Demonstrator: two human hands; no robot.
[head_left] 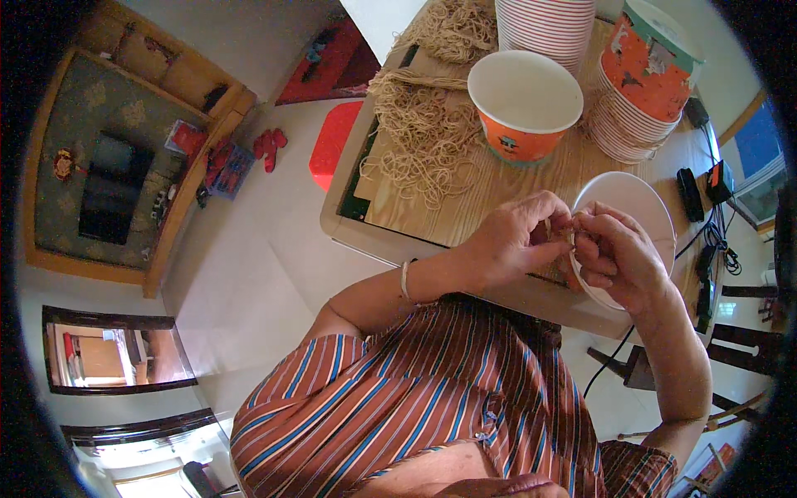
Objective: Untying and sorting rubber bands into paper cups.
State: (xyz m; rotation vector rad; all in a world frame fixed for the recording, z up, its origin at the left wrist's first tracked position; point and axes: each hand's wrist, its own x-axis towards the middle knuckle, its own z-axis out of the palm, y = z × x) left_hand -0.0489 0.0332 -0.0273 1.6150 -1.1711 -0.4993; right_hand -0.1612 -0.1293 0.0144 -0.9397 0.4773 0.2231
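Note:
My left hand (523, 236) and my right hand (621, 253) meet over the near edge of the table, fingertips pinched together. Between them is a thin, pale strand of string, mostly hidden by the fingers. Just behind my right hand is a white paper tub (652, 206), its opening facing up and partly covered by that hand. Farther back, an orange paper tub with a white inside (521, 137) stands upright. Loose tangles of beige string (423, 137) lie on the table to the left of it, with another heap (457, 29) behind.
A stack of white-rimmed tubs (544, 29) and a stack of orange tubs (639, 91) stand at the back of the wooden table (398, 222). Black adapters and cables (712, 236) lie along its right side. A red stool (332, 141) is beyond the left edge.

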